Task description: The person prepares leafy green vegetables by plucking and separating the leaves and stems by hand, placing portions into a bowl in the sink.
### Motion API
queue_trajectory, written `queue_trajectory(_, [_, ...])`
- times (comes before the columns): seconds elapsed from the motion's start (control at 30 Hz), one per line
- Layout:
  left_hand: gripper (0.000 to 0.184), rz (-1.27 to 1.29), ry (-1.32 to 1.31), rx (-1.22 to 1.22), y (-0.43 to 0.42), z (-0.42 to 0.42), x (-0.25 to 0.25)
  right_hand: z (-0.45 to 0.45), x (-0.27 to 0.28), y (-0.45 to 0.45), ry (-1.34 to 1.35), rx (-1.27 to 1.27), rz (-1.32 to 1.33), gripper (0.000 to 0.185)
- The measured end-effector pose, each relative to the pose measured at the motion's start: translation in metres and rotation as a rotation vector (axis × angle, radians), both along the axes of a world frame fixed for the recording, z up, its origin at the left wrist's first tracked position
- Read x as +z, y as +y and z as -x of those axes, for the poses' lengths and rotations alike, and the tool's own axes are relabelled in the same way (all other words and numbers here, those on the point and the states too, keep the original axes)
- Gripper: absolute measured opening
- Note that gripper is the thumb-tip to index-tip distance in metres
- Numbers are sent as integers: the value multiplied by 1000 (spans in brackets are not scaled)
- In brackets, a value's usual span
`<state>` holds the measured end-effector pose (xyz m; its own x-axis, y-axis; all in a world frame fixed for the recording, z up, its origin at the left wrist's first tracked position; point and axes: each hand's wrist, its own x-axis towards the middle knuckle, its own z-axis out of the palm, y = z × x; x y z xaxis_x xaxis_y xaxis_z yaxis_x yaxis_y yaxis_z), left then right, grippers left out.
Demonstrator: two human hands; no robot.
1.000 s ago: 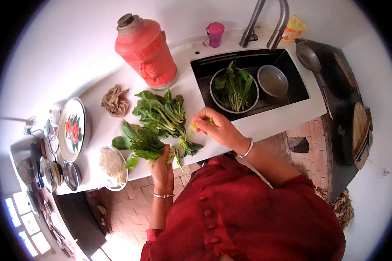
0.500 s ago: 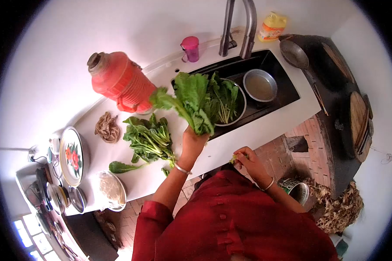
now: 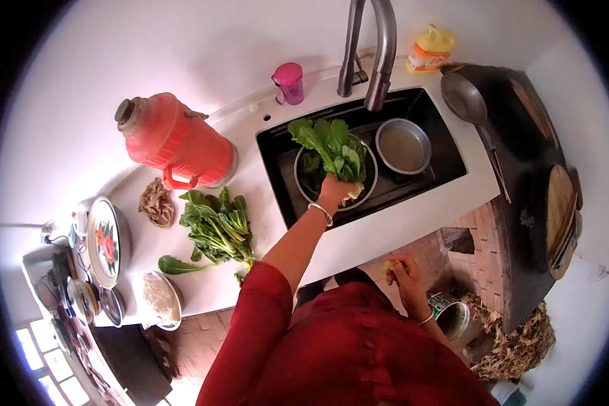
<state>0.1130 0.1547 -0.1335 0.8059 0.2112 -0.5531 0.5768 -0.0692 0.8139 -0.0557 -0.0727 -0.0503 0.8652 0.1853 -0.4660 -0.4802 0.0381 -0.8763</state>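
My left hand (image 3: 338, 189) is closed around the stems of a bunch of leafy greens (image 3: 326, 139). It holds them over a round metal pot (image 3: 375, 177) in the black sink (image 3: 275, 189); more greens lie inside that pot. Low near my body, over the floor, my right hand (image 3: 407, 281) pinches a small yellow-green leaf scrap (image 3: 390, 266). On the white counter to the left lies a loose pile of leafy greens (image 3: 216, 227). Beside the pot in the sink stands a metal pan (image 3: 402, 150) with cloudy liquid.
A red thermos flask (image 3: 183, 142) and a crumpled brown bag (image 3: 158, 203) stand left of the sink. Behind it are a pink cup (image 3: 289, 84) and a curved faucet (image 3: 386, 51). A bucket (image 3: 450, 317) sits on the floor at right, near dry husks (image 3: 521, 342).
My left hand has carried the bunch of greens right and away from me, from the counter edge to over the pot. My right hand has moved slightly down and right with the scrap.
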Motion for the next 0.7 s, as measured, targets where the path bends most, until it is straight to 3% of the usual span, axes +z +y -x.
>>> queue_trajectory(0.03, [63, 117, 297, 48, 4, -5, -2, -2, 1, -2, 2, 8, 5, 17])
queue_trajectory(0.07, [78, 61, 264, 104, 5, 2, -5, -4, 3, -4, 7, 3, 13, 17])
queue_trajectory(0.17, [78, 122, 363, 94, 18, 7, -47, -11, 4, -8, 22, 29, 29, 16])
queue_trajectory(0.2, [74, 12, 319, 128, 15, 10, -81, -13, 4, -8, 29, 47, 34, 17])
queue_trajectory(0.27, [70, 52, 219, 117, 13, 28, -80, -18, 4, -5, 19, 95, 58, 16])
queue_trajectory(0.37, [56, 126, 84, 133, 14, 61, -31, -31, 3, 5, -1, 193, 88, 14])
queue_trajectory(0.43, [45, 74, -94, -49, 24, 88, -17, -39, 4, 17, 8, 281, 90, 14])
queue_trajectory(0.57, [23, -149, -360, 122, 37, 167, 7, -50, -3, 48, 112, 313, -53, 15])
queue_trajectory(0.63, [17, -213, -390, 229, 44, 207, 41, -54, -6, 63, 54, 420, -61, 12])
queue_trajectory(0.7, [15, -350, -348, 365, 55, 251, 39, -55, -6, 80, 50, 505, -48, 11])
